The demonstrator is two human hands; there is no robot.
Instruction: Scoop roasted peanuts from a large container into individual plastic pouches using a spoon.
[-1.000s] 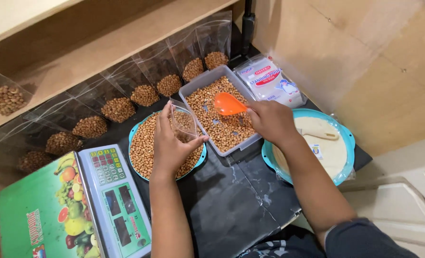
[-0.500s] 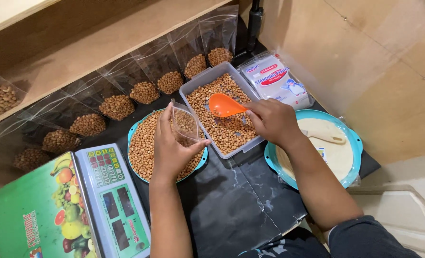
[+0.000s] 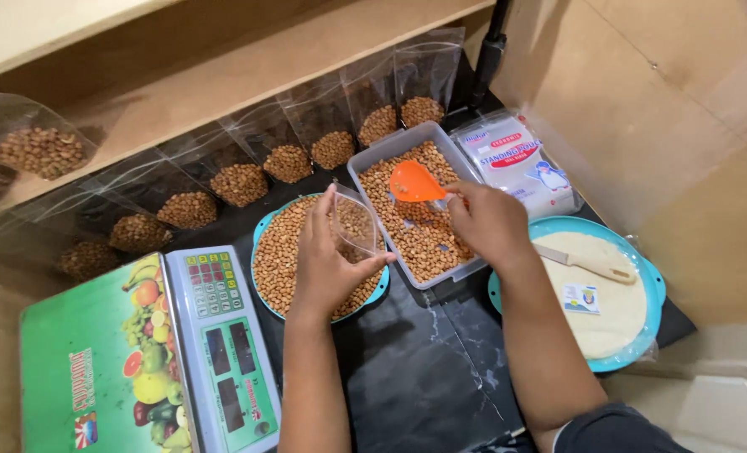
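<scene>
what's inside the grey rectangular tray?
The grey tray holds a thin layer of brown peanuts, with bare floor showing in patches. The orange scoop in the right hand hovers over it, hiding part.

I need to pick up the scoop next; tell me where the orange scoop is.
In the head view, the orange scoop is right of centre, held in the right hand above the grey tray of peanuts, beside the clear pouch in the left hand.

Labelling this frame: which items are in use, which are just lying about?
In use: left hand holding clear pouch; right hand holding orange scoop; grey tub of peanuts.

Idle: round teal tray of peanuts; filled pouches; scale; pack of pouches; teal tray with knife.
</scene>
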